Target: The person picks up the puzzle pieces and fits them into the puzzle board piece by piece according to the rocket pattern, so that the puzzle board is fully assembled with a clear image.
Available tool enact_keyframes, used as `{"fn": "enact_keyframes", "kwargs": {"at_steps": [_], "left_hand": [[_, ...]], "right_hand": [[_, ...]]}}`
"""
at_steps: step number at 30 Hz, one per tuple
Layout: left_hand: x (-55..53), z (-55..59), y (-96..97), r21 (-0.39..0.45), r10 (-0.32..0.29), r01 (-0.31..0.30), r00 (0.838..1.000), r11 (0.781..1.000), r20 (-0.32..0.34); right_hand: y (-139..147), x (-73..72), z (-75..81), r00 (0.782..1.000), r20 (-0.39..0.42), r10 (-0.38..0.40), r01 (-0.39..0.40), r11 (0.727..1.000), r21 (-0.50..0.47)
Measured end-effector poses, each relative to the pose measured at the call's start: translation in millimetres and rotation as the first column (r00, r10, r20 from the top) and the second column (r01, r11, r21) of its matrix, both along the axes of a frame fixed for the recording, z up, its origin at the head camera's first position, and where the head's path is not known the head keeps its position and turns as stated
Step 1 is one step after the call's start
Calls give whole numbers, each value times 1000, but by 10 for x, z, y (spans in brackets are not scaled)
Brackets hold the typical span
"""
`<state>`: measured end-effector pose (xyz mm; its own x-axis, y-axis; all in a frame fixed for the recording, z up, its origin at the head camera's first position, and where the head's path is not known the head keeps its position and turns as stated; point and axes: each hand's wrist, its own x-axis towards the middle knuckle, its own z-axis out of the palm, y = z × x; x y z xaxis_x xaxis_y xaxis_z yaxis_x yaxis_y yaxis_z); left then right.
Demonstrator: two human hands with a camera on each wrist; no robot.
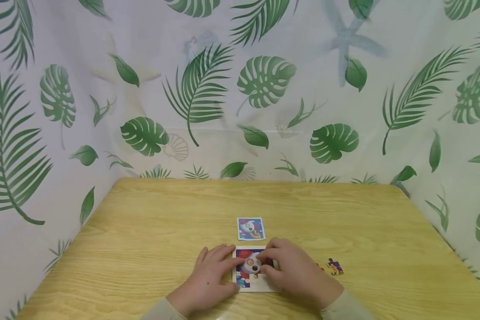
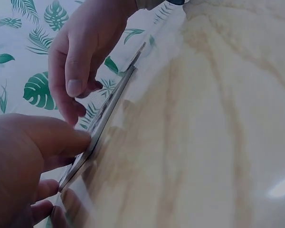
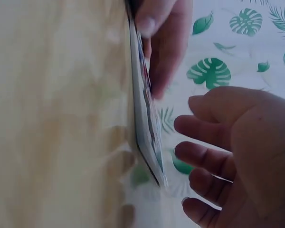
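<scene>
A jigsaw puzzle board (image 1: 258, 287) with a pale frame lies on the table, partly filled with pieces; a white rounded figure and red shapes show in its picture. Along its left edge rests my left hand (image 1: 212, 278), fingers extended, the index fingertip on the picture and the thumb by the lower corner. My right hand (image 1: 294, 269) hovers over the board's right side, hiding part of it. In the right wrist view that hand's fingers (image 3: 204, 156) are loosely bent with nothing between them. From the side, the board (image 2: 102, 121) appears as a thin slab.
Behind the board lies a small picture card (image 1: 251, 228) with a similar image. Loose puzzle pieces (image 1: 335, 266) sit right of my right hand. The wood-grain table (image 1: 164, 213) meets a leaf-print curtain (image 1: 272, 146) at the back and sides.
</scene>
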<state>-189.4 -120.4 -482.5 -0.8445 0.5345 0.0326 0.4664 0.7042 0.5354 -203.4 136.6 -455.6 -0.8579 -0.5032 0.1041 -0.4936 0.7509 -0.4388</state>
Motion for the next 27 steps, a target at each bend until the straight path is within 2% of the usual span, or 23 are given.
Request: {"fn": "enact_keyframes", "kwargs": {"at_steps": [5, 13, 21, 27], "left_hand": [[-7, -2, -7, -3, -16, 16, 999, 1000, 34], [-19, -14, -11, -1, -27, 27, 998, 1000, 65], [-11, -7, -28, 11, -35, 34, 998, 999, 57], [-2, -12, -54, 23, -42, 41, 998, 999, 36]], "right_hand": [[209, -76, 59, 997, -66, -30, 29, 1000, -9], [626, -113, 96, 993, -41, -111, 111, 994, -7], [1005, -77, 62, 993, -29, -115, 115, 993, -5], [1168, -42, 22, 995, -62, -72, 71, 997, -19]]}}
